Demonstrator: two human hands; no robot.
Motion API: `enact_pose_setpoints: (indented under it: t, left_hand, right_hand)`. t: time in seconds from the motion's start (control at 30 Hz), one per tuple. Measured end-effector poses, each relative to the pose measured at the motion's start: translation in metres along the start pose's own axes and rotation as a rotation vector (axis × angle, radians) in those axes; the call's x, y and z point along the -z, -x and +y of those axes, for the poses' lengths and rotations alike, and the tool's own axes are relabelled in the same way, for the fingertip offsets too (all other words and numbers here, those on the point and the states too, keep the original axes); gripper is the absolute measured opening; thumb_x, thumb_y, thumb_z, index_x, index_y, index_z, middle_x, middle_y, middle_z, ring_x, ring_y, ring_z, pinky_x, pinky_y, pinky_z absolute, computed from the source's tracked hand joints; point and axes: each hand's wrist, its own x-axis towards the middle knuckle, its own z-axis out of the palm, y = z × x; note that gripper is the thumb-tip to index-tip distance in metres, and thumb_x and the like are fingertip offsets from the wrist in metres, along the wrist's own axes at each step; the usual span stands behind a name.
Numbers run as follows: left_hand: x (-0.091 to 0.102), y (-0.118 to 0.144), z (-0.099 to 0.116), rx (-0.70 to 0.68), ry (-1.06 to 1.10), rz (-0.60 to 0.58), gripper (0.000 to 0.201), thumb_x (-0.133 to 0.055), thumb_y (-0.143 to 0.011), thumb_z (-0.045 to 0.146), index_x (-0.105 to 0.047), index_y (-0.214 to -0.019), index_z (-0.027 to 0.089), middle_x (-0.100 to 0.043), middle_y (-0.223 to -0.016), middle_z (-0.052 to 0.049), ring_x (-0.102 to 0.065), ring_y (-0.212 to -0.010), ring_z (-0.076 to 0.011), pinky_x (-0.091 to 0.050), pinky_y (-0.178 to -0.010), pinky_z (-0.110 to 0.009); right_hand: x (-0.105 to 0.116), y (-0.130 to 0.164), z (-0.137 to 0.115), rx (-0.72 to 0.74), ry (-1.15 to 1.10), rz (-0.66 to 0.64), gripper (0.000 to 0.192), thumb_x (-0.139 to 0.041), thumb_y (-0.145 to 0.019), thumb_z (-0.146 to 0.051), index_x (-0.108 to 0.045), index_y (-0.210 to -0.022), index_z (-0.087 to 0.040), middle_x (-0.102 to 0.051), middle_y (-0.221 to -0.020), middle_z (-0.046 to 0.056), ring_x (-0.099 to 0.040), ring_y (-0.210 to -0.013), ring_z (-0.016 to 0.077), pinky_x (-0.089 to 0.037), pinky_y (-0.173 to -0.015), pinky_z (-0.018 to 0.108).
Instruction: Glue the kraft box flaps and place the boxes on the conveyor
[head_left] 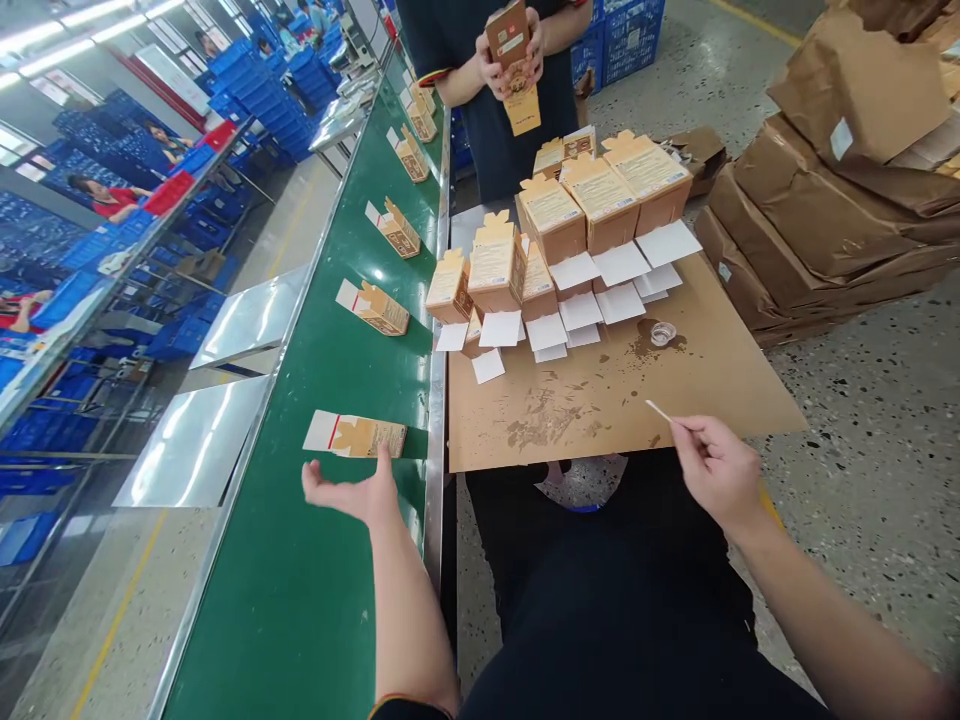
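My left hand hovers open over the green conveyor belt, just below a flat-lying tan carton with a white flap. My right hand pinches a thin white stick above the near edge of a brown cardboard sheet. Several upright tan cartons with open white flaps stand in rows on that sheet. A small clear cup sits on a stained patch of the cardboard.
More cartons lie spaced along the belt going away. A person in dark clothes stands across the table holding a carton. Brown paper bundles are stacked on the floor to the right. Blue crates fill the left.
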Motion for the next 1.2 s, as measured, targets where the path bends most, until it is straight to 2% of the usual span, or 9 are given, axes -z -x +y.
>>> enact_pose_setpoints:
  t: [0.07,0.17,0.33,0.43,0.53,0.67,0.87,1.07,1.2]
  left_hand:
    - [-0.007,0.005,0.014,-0.287,-0.005,0.097,0.085,-0.094,-0.075,0.041,-0.044,-0.141,0.025,-0.052,-0.148,-0.017,-0.058,-0.143,-0.0382,-0.050,-0.127,-0.064]
    - [-0.051,0.005,0.049,-0.565,0.079,-0.155,0.052,-0.082,-0.087,0.033,-0.059,-0.133,0.025,-0.064,-0.133,-0.015,-0.062,-0.135,-0.0372,-0.051,-0.122,-0.062]
    - [-0.161,-0.017,0.102,-0.674,0.088,-0.660,0.041,-0.068,-0.090,0.012,-0.077,-0.128,0.024,-0.077,-0.134,-0.016,-0.069,-0.131,-0.0356,-0.049,-0.119,-0.056]
    - [-0.183,-0.025,0.107,-0.693,0.054,-0.715,0.034,-0.062,-0.094,0.007,-0.084,-0.110,0.026,-0.083,-0.117,-0.013,-0.074,-0.113,-0.0330,-0.051,-0.110,-0.054]
    - [-0.161,-0.016,0.097,-0.742,0.109,-0.618,0.031,-0.061,-0.102,0.011,-0.086,-0.105,0.029,-0.084,-0.106,-0.010,-0.075,-0.101,-0.0289,-0.051,-0.104,-0.050]
    - [-0.093,0.024,0.087,-0.846,0.230,-0.524,0.028,-0.068,-0.104,0.014,-0.088,-0.112,0.031,-0.082,-0.103,-0.007,-0.076,-0.098,-0.0254,-0.051,-0.097,-0.044]
    - [-0.017,0.105,0.086,-0.901,0.329,-0.758,0.043,-0.072,-0.104,0.009,-0.082,-0.136,0.035,-0.082,-0.104,-0.005,-0.077,-0.097,-0.0233,-0.053,-0.091,-0.040]
    - [-0.003,0.125,0.080,-0.841,0.450,-0.973,0.032,-0.082,-0.105,0.043,-0.081,-0.134,0.031,-0.084,-0.108,-0.008,-0.078,-0.098,-0.0259,-0.059,-0.090,-0.041]
    - [-0.023,0.102,0.081,-0.283,0.479,-0.708,0.031,-0.063,-0.113,0.051,-0.080,-0.118,0.026,-0.079,-0.104,-0.009,-0.075,-0.095,-0.0253,-0.060,-0.089,-0.041]
  right_hand:
    - [0.014,-0.004,0.010,-0.022,0.027,0.074,0.043,-0.065,-0.110,-0.063,-0.078,-0.097,-0.024,-0.065,-0.065,0.001,-0.058,-0.054,0.0157,-0.050,-0.055,0.031]
    - [0.025,-0.017,0.021,-0.021,0.045,0.131,0.045,-0.066,-0.109,-0.066,-0.079,-0.096,-0.025,-0.065,-0.066,0.003,-0.058,-0.055,0.0186,-0.050,-0.054,0.035]
    - [0.012,-0.043,0.018,0.031,0.019,0.085,0.048,-0.062,-0.111,-0.068,-0.078,-0.098,-0.025,-0.060,-0.066,0.001,-0.054,-0.056,0.0165,-0.049,-0.056,0.033]
    - [0.007,-0.043,0.013,0.056,0.008,0.082,0.050,-0.060,-0.112,-0.067,-0.077,-0.099,-0.023,-0.059,-0.065,0.000,-0.054,-0.057,0.0154,-0.049,-0.057,0.032]
    - [0.010,-0.036,0.013,0.032,0.048,0.113,0.049,-0.060,-0.112,-0.066,-0.077,-0.099,-0.022,-0.059,-0.065,0.000,-0.053,-0.055,0.0150,-0.047,-0.057,0.031]
    - [0.020,-0.046,0.017,-0.035,0.140,0.094,0.047,-0.060,-0.109,-0.063,-0.075,-0.093,-0.021,-0.058,-0.062,0.000,-0.050,-0.055,0.0142,-0.042,-0.057,0.030]
    - [0.030,-0.119,0.017,-0.077,0.424,-0.153,0.017,-0.064,-0.105,-0.035,-0.070,-0.095,-0.022,-0.064,-0.070,0.003,-0.052,-0.065,0.0167,-0.034,-0.067,0.031]
    - [0.010,-0.175,0.005,0.023,0.739,-0.531,0.012,-0.063,-0.108,-0.022,-0.072,-0.102,-0.017,-0.075,-0.081,0.011,-0.045,-0.064,0.0176,-0.020,-0.071,0.034]
    - [0.003,-0.183,0.001,0.068,0.829,-0.604,0.017,-0.061,-0.110,-0.023,-0.073,-0.103,-0.014,-0.074,-0.079,0.012,-0.041,-0.060,0.0169,-0.018,-0.071,0.034]
